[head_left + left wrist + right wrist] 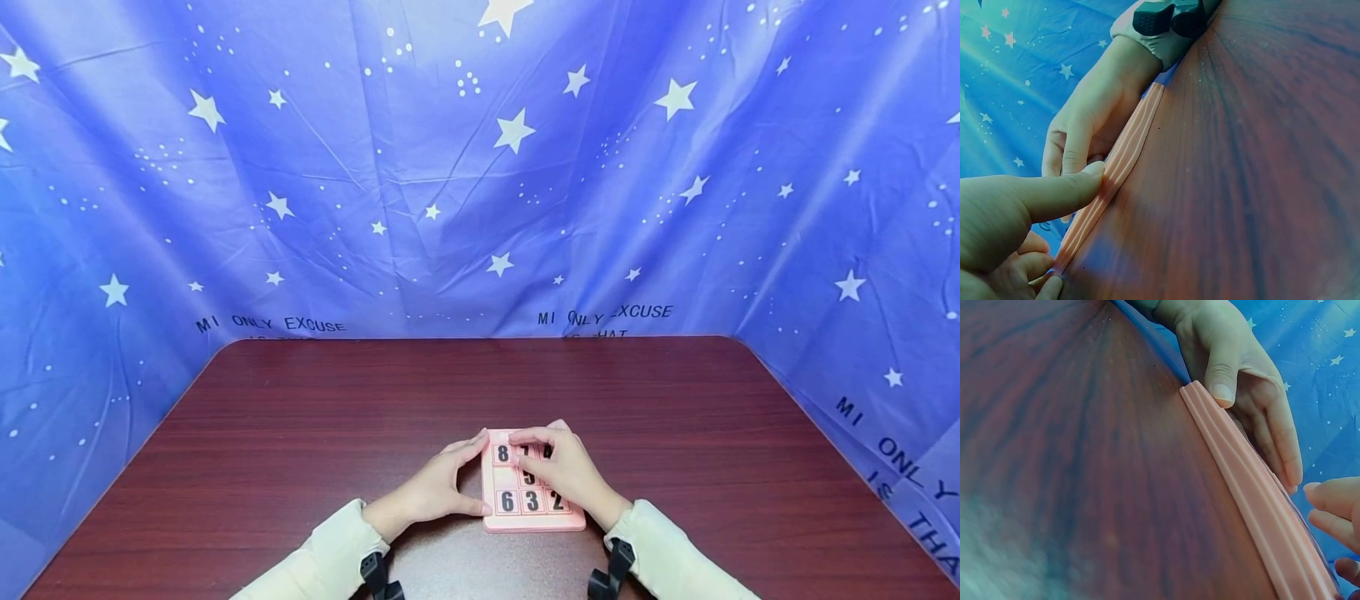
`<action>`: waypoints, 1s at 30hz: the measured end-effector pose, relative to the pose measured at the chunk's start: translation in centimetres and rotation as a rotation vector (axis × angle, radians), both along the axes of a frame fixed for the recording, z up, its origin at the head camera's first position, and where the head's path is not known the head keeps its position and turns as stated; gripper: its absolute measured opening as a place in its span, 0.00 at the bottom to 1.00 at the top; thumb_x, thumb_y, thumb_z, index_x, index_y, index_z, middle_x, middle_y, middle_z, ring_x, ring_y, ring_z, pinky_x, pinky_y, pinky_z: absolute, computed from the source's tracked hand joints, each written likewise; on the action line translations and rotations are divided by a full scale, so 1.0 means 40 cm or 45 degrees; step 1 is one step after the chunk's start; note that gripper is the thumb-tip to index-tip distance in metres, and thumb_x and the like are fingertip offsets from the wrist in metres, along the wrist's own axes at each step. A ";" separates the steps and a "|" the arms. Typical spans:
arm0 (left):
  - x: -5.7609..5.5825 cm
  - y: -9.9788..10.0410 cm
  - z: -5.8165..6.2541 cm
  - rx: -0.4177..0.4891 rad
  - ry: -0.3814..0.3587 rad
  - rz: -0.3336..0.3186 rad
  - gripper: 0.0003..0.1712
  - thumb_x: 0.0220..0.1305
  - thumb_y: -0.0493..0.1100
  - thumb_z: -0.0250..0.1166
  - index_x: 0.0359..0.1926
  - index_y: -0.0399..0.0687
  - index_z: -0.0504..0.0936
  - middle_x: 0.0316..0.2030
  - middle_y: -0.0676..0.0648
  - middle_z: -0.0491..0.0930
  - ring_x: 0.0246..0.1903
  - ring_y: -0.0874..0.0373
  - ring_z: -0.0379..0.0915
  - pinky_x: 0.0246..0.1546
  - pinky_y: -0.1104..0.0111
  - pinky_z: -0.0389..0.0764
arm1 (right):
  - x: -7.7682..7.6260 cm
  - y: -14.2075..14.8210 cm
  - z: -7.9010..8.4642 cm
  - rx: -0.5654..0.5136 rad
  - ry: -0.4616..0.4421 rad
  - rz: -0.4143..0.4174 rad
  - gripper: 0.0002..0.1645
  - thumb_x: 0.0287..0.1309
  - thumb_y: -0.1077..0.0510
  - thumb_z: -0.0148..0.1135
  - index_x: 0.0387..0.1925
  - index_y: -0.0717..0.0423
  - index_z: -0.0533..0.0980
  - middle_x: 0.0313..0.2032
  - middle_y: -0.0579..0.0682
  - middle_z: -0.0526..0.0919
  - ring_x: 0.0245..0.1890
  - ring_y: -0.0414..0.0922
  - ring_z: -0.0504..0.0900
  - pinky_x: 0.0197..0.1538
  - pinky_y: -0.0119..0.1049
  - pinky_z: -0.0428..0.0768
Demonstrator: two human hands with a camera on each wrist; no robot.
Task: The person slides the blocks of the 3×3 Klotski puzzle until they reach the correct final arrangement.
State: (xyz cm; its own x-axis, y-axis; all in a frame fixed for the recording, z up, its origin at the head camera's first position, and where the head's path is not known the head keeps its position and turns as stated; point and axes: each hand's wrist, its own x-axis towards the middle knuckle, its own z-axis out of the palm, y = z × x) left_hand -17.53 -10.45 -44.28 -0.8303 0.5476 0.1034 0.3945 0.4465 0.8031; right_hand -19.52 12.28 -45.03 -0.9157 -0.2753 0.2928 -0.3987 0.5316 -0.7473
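Observation:
A pink sliding number puzzle [534, 524] lies on the table, its tiles bearing black numbers. Along its left side my left hand [438, 485] grips the frame, thumb at the near corner and fingers at the far one. My right hand [568, 471] reaches over the board from the right, with index finger and thumb touching down around the 8 tile [502, 454]. Below that tile is a vacant slot; the 6 tile [507, 502], 3 and 2 form the near row. The right hand partly covers the tiles at upper right. In the left wrist view, the left thumb [1066, 195] presses the puzzle's ridged side [1124, 153].
The dark red wood-grain table [337, 400] extends around the puzzle. Behind and beside it hangs a blue curtain [420, 150] with white stars and printed lettering. Black camera mounts [378, 575] sit on both pale sleeves.

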 end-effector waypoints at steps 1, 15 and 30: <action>0.000 0.000 0.001 0.004 0.001 -0.001 0.56 0.41 0.44 0.77 0.68 0.32 0.57 0.69 0.37 0.56 0.66 0.43 0.54 0.65 0.48 0.54 | 0.000 0.000 -0.001 0.002 0.006 0.010 0.17 0.44 0.60 0.72 0.40 0.46 0.84 0.30 0.43 0.79 0.33 0.40 0.68 0.34 0.29 0.68; -0.001 -0.001 -0.001 -0.019 0.006 0.001 0.56 0.41 0.45 0.77 0.68 0.33 0.58 0.69 0.38 0.57 0.66 0.44 0.54 0.65 0.50 0.55 | -0.005 0.002 -0.006 0.011 0.010 0.049 0.16 0.48 0.59 0.71 0.42 0.48 0.84 0.30 0.39 0.81 0.33 0.40 0.65 0.35 0.30 0.67; 0.001 0.001 0.001 -0.039 -0.006 0.007 0.55 0.41 0.44 0.77 0.68 0.33 0.58 0.69 0.39 0.56 0.66 0.45 0.54 0.66 0.51 0.56 | 0.015 0.011 -0.005 -0.029 -0.023 0.089 0.13 0.48 0.58 0.70 0.39 0.44 0.85 0.30 0.43 0.75 0.33 0.40 0.64 0.33 0.30 0.67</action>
